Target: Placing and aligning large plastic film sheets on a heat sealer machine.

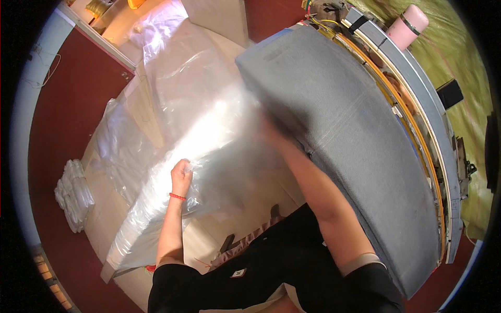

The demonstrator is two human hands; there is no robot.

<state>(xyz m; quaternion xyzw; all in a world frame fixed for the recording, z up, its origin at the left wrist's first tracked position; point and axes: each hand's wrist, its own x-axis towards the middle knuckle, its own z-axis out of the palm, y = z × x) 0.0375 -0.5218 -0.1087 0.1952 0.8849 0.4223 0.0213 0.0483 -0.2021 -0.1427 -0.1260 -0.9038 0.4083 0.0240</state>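
My left hand, with a red bead bracelet on its wrist, is closed on the edge of a large clear plastic sheet. The sheet spreads in wrinkled folds over a pale surface, with strong glare across its middle. My right hand is smeared by motion, close to the plastic and to the near-left side of a long grey upholstered panel. Whether its fingers hold anything does not show. The panel has fabric on its upper face and lies to my right.
Folded clear plastic lies at the left. Beyond the panel run orange and grey rails, then a yellow-green cover bearing a pink bottle and a black phone. A pale board stands at the back; the floor is dark red.
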